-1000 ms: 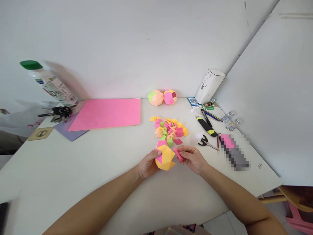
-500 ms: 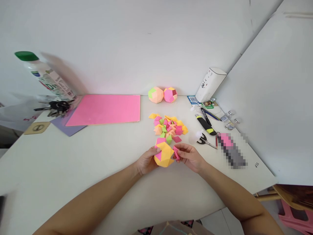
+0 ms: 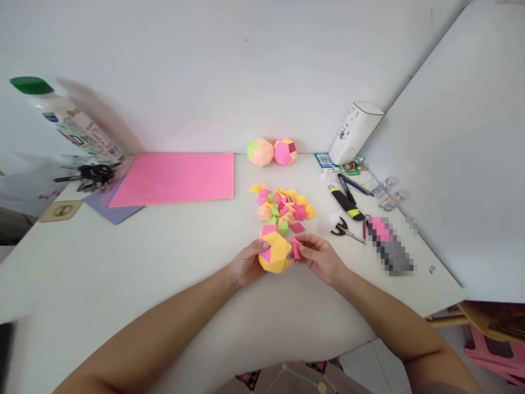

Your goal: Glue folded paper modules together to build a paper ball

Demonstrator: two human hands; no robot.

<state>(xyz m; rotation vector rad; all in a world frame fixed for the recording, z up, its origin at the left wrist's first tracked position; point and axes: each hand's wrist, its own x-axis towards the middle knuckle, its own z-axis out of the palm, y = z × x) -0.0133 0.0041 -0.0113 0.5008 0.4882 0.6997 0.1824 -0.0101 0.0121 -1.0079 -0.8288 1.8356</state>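
My left hand is closed round the left side of a yellow and pink folded-paper ball, its thumb pressed on a pink face. A pink folded paper piece is pinched in my right hand, close to the ball's right side; whether the two touch I cannot tell. Just beyond the ball lies a pile of folded paper pieces in pink, yellow, green and peach. Two paper balls, one peach and green and one mostly pink, sit against the wall.
Pink paper sheets lie at the back left, near keys and a green-capped bottle. To the right are scissors, a yellow-black cutter, pens, small glass bottles and a white container.
The view has shifted slightly. The pink piece has turned a little in my right hand and stays beside the ball; my left hand keeps its hold.
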